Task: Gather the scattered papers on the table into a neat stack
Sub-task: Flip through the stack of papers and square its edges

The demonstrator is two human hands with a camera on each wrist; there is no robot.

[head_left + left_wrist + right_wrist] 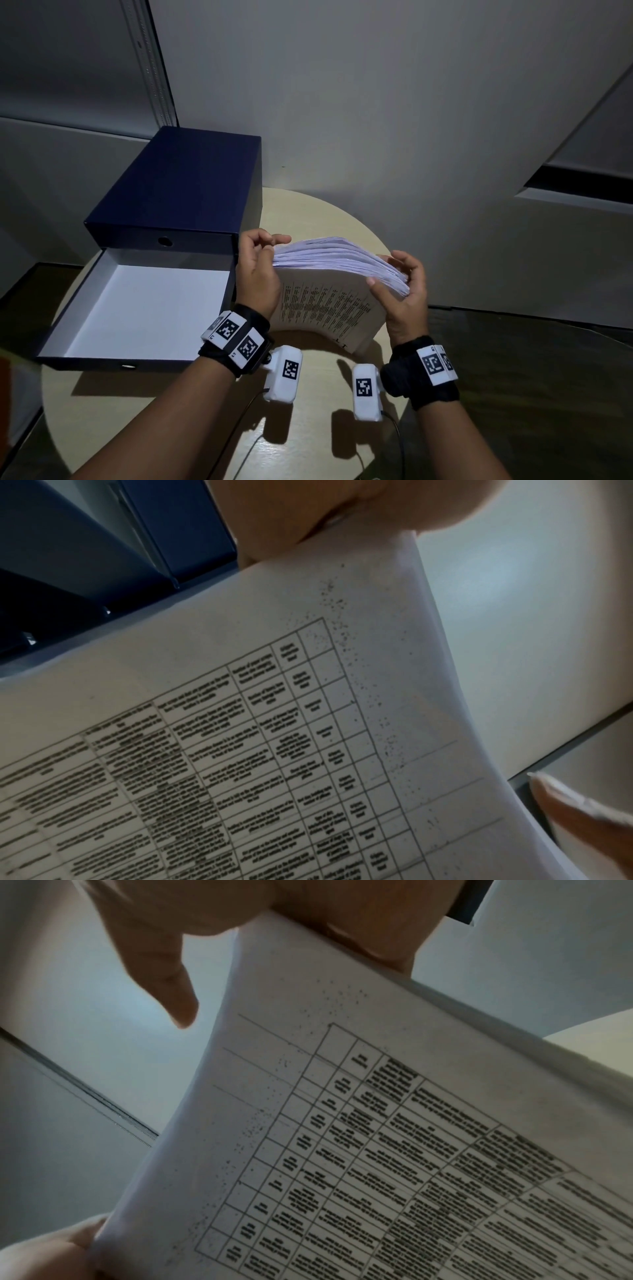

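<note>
A thick stack of white printed papers (329,291) stands on its lower edge on the round beige table (191,404), bowed toward me, its top edges fanned. My left hand (260,260) grips the stack's left top corner with curled fingers. My right hand (400,284) grips the right side, thumb on the front sheet. The left wrist view shows the front sheet's printed table (274,750) filling the frame, with my left hand (308,515) on the upper edge. The right wrist view shows the same sheet (377,1137) held by my right hand (240,915).
A dark blue box (178,185) stands at the back left of the table, its open white-lined tray (144,308) lying in front of it, just left of my left hand. Grey walls (376,102) stand close behind. A dark surface (548,394) lies to the right.
</note>
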